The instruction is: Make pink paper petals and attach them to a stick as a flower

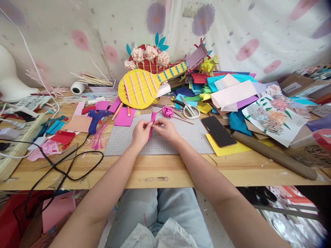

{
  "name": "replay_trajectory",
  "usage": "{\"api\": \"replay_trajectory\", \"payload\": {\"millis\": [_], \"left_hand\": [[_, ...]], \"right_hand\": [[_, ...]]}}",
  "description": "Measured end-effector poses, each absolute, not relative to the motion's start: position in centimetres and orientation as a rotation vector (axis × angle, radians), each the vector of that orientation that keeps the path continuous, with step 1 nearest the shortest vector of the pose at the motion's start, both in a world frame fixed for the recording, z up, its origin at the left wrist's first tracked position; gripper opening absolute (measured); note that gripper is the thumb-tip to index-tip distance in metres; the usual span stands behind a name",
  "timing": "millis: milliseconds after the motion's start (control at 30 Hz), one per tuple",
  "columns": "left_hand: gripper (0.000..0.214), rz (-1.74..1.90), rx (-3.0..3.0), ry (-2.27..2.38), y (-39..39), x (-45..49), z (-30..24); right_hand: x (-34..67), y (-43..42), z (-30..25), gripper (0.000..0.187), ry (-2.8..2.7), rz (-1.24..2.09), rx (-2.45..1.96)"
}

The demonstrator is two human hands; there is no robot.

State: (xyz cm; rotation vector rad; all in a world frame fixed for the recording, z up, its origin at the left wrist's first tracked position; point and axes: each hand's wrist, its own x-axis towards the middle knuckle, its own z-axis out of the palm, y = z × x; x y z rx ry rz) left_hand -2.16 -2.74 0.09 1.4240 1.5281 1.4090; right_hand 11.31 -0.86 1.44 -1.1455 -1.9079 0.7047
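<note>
My left hand (141, 133) pinches a narrow piece of fringed magenta paper (153, 116) upright above the grey cutting mat (121, 143). From the other side, the fingertips of my right hand (167, 129) close on the same piece. Its cut strands stick up over my fingers, and part of it is hidden behind them. Just beyond my right hand lies a magenta paper flower (168, 111) with a thin stick. White-handled scissors (190, 110) rest past the flower at the mat's far edge.
A blue glue gun (97, 119) with a black cable lies left, beside magenta paper shreds (97, 137). A yellow paper lute (138, 88) leans at the back. To the right are a phone (218, 131), a wooden rod (274, 155) and piled coloured paper (232, 89).
</note>
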Motion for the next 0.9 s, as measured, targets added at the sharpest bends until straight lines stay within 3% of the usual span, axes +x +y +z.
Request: {"api": "replay_trajectory", "payload": {"millis": [300,900], "left_hand": [[0.013,1.594,1.477,1.543,-2.5,-2.6,0.4],[0.026,1.461,0.974,1.189,-2.9,-1.7,1.2]], "right_hand": [[12.4,-0.7,2.2,0.02,-2.097,0.599,-1.229],[12.3,-0.4,2.3,0.021,-1.667,1.202,-1.092]]}}
